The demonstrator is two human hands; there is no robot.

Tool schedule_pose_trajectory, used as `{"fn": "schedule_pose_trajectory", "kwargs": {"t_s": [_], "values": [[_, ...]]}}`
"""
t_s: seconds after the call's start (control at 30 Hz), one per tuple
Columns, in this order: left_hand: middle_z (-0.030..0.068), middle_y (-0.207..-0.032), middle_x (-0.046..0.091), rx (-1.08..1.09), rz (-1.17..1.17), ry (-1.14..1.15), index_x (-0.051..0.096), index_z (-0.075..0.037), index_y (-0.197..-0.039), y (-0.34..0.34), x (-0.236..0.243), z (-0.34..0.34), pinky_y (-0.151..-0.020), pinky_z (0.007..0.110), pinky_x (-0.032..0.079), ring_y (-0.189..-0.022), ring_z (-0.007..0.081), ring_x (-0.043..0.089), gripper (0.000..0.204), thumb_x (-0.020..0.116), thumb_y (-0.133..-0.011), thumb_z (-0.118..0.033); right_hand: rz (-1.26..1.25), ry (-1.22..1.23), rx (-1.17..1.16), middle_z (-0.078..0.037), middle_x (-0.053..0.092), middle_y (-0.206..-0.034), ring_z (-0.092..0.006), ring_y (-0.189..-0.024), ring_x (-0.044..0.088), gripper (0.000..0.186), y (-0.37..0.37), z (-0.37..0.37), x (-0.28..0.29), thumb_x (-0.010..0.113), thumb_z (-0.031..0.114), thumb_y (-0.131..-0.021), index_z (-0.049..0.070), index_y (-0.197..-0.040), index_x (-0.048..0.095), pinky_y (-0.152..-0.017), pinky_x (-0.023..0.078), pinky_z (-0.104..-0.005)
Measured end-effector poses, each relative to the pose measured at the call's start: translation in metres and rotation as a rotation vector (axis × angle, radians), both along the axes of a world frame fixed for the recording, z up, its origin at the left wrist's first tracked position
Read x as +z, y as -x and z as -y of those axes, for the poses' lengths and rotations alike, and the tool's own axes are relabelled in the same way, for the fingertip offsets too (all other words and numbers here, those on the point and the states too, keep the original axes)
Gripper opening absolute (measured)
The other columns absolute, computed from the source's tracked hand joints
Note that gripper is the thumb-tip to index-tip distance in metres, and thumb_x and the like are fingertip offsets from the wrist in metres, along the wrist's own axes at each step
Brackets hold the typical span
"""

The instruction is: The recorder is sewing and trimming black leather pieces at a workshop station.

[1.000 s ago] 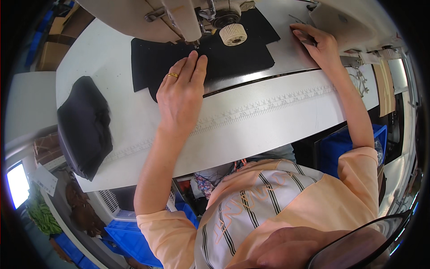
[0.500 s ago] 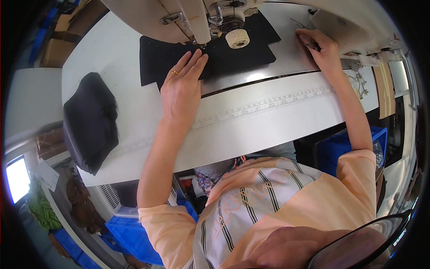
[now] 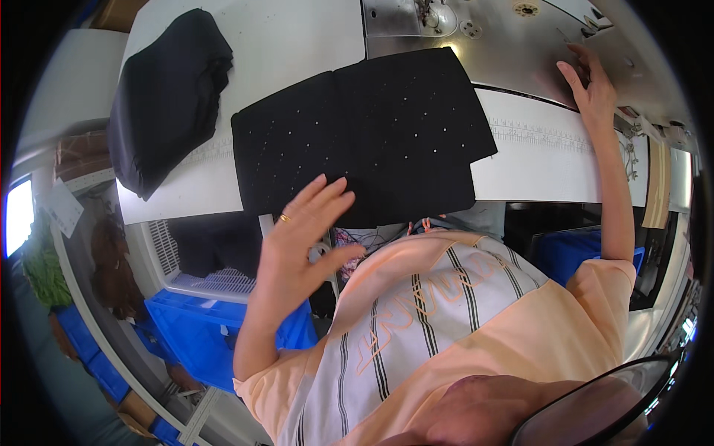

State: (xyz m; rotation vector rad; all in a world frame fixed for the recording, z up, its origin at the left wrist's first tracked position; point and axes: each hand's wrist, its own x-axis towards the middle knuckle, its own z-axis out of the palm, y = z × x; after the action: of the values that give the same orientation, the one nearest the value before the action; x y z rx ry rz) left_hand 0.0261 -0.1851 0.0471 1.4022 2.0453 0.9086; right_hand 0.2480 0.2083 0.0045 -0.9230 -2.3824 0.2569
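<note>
A black fabric piece (image 3: 416,111) with small white dots lies across the table's front edge, its near part hanging over. My left hand (image 3: 301,230) is at its lower left edge, fingers spread and thumb apart; whether the fingertips touch the cloth I cannot tell. Up at the right, my right hand (image 3: 593,88) is over the shiny metal sewing machine bed (image 3: 494,52), its thumb and fingers apart with nothing visible between them. To the left rests a folded bundle of black fabric (image 3: 171,97).
A printed ruler scale (image 3: 535,132) runs along the front of the white table (image 3: 297,30). Below it stand a white basket (image 3: 160,245) holding dark cloth, a blue crate (image 3: 197,334) and another blue bin (image 3: 561,256) at the right.
The black fabric has come from under the machine head toward me. My left hand moved nearer with it and spread. The view shifted, so the machine head is out of sight.
</note>
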Motion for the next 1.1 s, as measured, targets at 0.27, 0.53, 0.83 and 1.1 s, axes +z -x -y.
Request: {"fn": "schedule_pose_trajectory", "kwargs": {"t_s": [0.27, 0.53, 0.83, 1.1], "values": [[0.0073, -0.079, 0.063, 0.047, -0.161, 0.165, 0.064, -0.004, -0.088, 0.038, 0.002, -0.086, -0.065, 0.032, 0.047, -0.071, 0.0210, 0.062, 0.018, 0.072, -0.076, -0.014, -0.077, 0.412, 0.358, -0.005, 0.062, -0.084, -0.0146, -0.073, 0.059, 0.033, 0.053, 0.111, 0.010, 0.075, 0.026, -0.079, 0.006, -0.100, 0.058, -0.067, 0.049, -0.0265], [0.0058, -0.072, 0.063, 0.187, 0.079, -0.010, 0.063, -0.003, -0.084, 0.033, -0.011, -0.077, -0.063, 0.026, 0.047, -0.065, 0.0138, 0.060, 0.008, 0.068, -0.080, -0.007, 0.048, 0.376, 0.632, -0.005, 0.056, -0.090, -0.0223, -0.069, 0.060, 0.027, 0.085, 0.158, 0.020, 0.074, 0.024, -0.079, 0.005, -0.090, 0.058, -0.059, 0.048, -0.0319], [0.0033, -0.077, 0.067, 0.237, 0.406, -0.157, 0.060, -0.001, -0.100, 0.035, -0.021, -0.072, -0.064, 0.020, 0.046, -0.069, 0.0050, 0.058, 0.020, 0.068, -0.082, -0.003, 0.082, 0.194, 0.719, -0.005, 0.052, -0.085, -0.0234, -0.060, 0.056, 0.027, 0.116, 0.167, 0.012, 0.075, 0.024, -0.076, 0.005, -0.086, 0.058, -0.051, 0.043, -0.0334], [0.0032, -0.074, 0.067, 0.224, 0.399, -0.138, 0.062, -0.001, -0.101, 0.035, -0.020, -0.074, -0.063, 0.020, 0.046, -0.067, 0.0049, 0.057, 0.021, 0.069, -0.082, -0.004, 0.065, 0.122, 0.768, -0.004, 0.051, -0.083, -0.0226, -0.061, 0.058, 0.027, 0.119, 0.166, 0.008, 0.075, 0.023, -0.076, 0.007, -0.084, 0.056, -0.050, 0.044, -0.0336]]}}
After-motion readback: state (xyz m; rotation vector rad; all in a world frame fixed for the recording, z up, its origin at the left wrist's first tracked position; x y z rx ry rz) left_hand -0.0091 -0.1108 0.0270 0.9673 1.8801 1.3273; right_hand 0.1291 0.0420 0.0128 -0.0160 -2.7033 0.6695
